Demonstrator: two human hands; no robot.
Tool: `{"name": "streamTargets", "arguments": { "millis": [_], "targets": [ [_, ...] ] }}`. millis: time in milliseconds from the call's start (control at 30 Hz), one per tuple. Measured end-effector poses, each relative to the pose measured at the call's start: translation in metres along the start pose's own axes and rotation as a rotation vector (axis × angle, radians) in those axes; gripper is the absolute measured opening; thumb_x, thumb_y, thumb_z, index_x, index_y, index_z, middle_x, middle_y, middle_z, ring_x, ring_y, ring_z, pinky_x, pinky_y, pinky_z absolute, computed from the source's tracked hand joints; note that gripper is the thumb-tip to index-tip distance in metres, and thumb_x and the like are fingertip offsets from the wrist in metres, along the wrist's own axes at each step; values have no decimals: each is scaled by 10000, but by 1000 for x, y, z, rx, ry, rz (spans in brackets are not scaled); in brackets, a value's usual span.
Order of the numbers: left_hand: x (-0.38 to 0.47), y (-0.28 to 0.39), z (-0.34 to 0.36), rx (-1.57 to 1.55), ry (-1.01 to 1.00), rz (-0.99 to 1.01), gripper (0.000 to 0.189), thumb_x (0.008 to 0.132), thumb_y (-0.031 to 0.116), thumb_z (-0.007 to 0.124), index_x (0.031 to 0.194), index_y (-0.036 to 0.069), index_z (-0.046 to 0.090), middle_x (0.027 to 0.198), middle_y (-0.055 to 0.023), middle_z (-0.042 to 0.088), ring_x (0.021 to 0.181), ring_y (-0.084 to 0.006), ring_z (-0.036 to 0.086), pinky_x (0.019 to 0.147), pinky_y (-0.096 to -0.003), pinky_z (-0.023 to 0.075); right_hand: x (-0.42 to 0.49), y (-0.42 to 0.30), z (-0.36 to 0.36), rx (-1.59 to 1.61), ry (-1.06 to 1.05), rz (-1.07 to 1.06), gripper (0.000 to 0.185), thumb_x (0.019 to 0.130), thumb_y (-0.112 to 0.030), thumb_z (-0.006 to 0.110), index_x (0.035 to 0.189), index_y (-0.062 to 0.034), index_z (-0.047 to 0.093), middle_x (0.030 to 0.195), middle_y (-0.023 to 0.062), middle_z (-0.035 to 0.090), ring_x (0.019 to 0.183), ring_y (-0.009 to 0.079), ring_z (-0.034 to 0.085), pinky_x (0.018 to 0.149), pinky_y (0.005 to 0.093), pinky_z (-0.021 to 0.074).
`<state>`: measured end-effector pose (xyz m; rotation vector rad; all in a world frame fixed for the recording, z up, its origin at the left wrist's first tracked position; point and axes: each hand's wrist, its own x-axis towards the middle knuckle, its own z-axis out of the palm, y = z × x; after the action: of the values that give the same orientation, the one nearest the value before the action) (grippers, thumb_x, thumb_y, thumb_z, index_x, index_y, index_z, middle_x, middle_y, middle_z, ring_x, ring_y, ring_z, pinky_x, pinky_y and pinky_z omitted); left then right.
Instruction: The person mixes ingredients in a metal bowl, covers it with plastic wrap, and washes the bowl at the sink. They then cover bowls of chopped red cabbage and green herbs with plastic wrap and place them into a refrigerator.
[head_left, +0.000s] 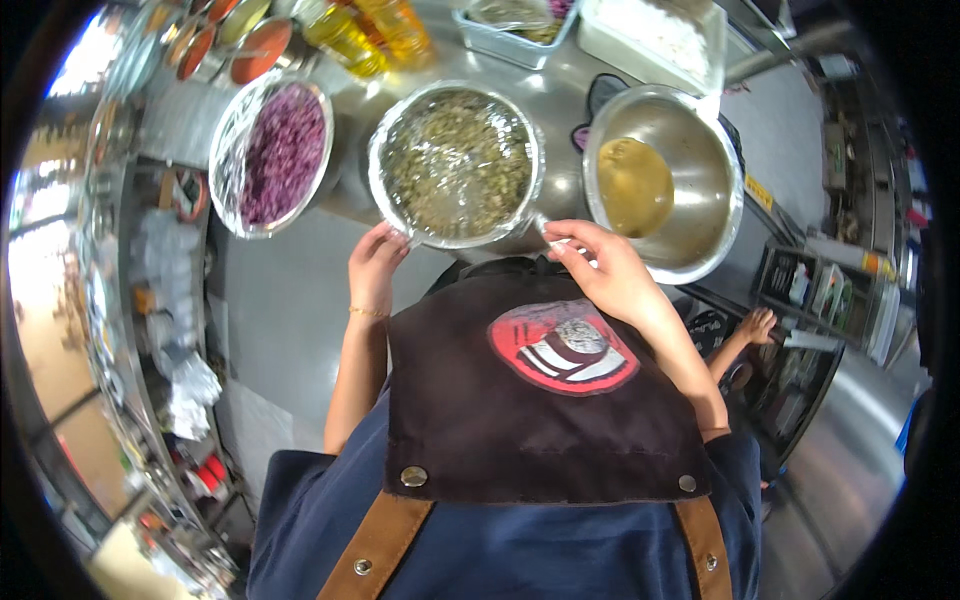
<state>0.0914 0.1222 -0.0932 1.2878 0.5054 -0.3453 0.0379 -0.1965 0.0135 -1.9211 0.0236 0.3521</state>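
Note:
Before me, a round metal bowl of chopped green food (455, 165) is covered with clear plastic wrap. My left hand (377, 259) pinches the wrap's edge at the bowl's lower left rim. At the lower right rim, my right hand (592, 259) grips a gathered end of the wrap between thumb and fingers. To the left sits a bowl of chopped purple food (283, 157), partly under plastic wrap. A large metal bowl (701, 176) with yellowish liquid (635, 187) stands to the right, close to my right hand.
Bottles of yellow oil (352, 45) and containers of red sauce (259, 52) stand at the back left. A light blue tub (510, 49) and a white tub (652, 45) are at the back. Another person's hand (757, 327) is at the right, by an open dark cabinet.

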Motion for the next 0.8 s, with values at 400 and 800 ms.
{"name": "streamTargets", "arguments": {
  "millis": [400,800],
  "targets": [
    [-30,-13,26,-246,-70,-181,271,911,55,563,1156,-48,511,1047,-124,617,971,-244,632,904,-373,513,53,52,47,658,304,453,589,956,-146,491,1461,-9,219,1378,186,422,1211,242,462,1033,381,344],
    [-26,-8,47,-590,-241,-463,223,884,62,550,1085,-35,538,1135,-124,581,1110,-240,545,1037,-405,432,56,90,60,1291,190,583,204,909,-75,551,1108,-83,508,1076,34,575,1004,192,547,931,420,438]
  ]
}}
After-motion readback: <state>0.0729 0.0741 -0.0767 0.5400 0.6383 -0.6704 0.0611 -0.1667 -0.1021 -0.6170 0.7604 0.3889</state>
